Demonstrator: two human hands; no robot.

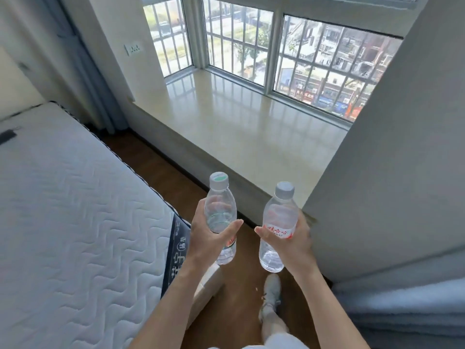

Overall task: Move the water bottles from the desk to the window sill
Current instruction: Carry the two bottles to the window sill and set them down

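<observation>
I hold two clear plastic water bottles upright in front of me, over the wooden floor. My left hand (210, 234) grips the middle of the left bottle (221, 207), which has a white cap with a green top. My right hand (293, 236) grips the right bottle (279, 217), which has a grey-white cap and a red-and-white label. The wide, glossy beige window sill (241, 132) lies just beyond the bottles, under the barred windows. The desk is not in view.
A quilted white mattress (75, 210) fills the left side. A grey wall corner (392, 147) juts out on the right, bordering the sill. Blue curtains (95, 84) hang at the back left. My shoe (271, 293) stands on the brown floor between bed and wall.
</observation>
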